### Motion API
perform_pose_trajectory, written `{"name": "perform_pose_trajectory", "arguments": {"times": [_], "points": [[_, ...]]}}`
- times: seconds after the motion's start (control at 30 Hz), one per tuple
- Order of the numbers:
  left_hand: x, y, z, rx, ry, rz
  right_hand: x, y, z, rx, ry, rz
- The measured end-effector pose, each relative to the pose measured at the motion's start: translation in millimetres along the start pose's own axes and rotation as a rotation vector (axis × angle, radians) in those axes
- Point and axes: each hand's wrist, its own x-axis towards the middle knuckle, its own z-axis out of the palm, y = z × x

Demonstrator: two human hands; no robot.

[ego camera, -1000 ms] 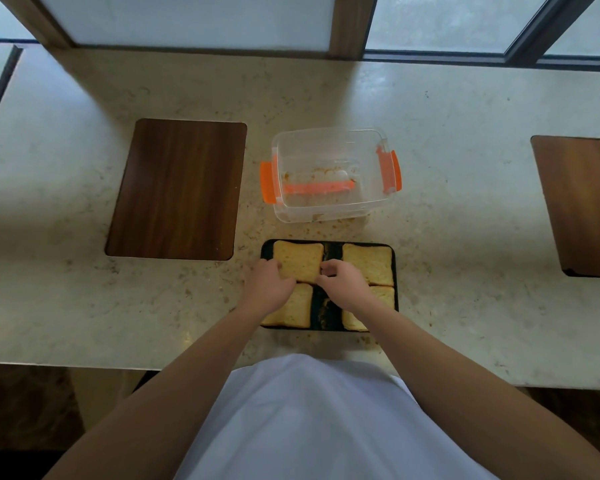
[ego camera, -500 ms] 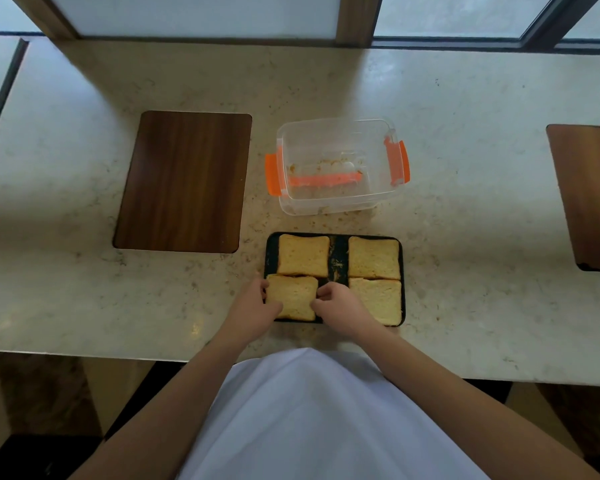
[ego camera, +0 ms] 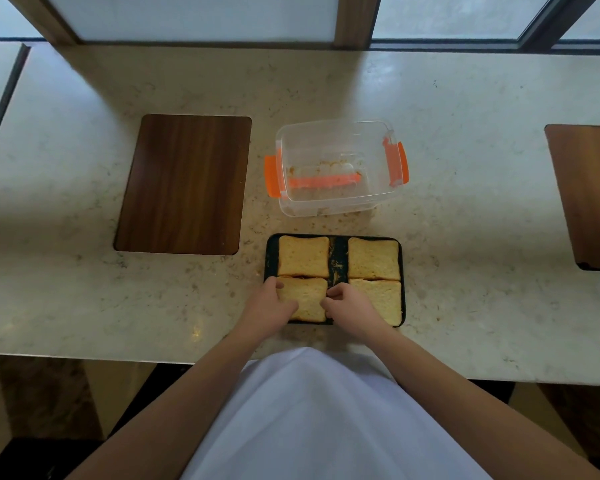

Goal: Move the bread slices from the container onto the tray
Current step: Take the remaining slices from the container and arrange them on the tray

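Note:
A black tray [ego camera: 338, 258] lies near the counter's front edge with several bread slices on it, two at the back [ego camera: 303, 256] [ego camera: 374, 258] and two in front. My left hand [ego camera: 269, 306] grips the left edge of the front-left slice [ego camera: 307, 299]. My right hand [ego camera: 349, 304] pinches that same slice's right edge, partly covering the front-right slice [ego camera: 385, 299]. Behind the tray stands the clear container [ego camera: 336, 168] with orange latches, holding only crumbs.
A dark wooden inlay [ego camera: 184, 183] is set in the counter to the left of the container, and another inlay [ego camera: 589, 195] lies at the far right. Window frames run along the back. The counter's front edge is just below the tray.
My hands moved from the back-left slice toward me to the front-left slice and now hold its two side edges. The view shifted slightly.

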Motion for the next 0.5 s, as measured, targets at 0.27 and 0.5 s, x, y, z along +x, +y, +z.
{"name": "perform_pose_trajectory", "arguments": {"times": [0.27,0.5], "points": [[6,11,-7,0.000,0.077,0.076,10,-16,-14,0.135,0.122,0.000],[24,21,-13,-0.053,0.038,0.082,23,-34,-32,0.319,-0.032,0.136]]}}
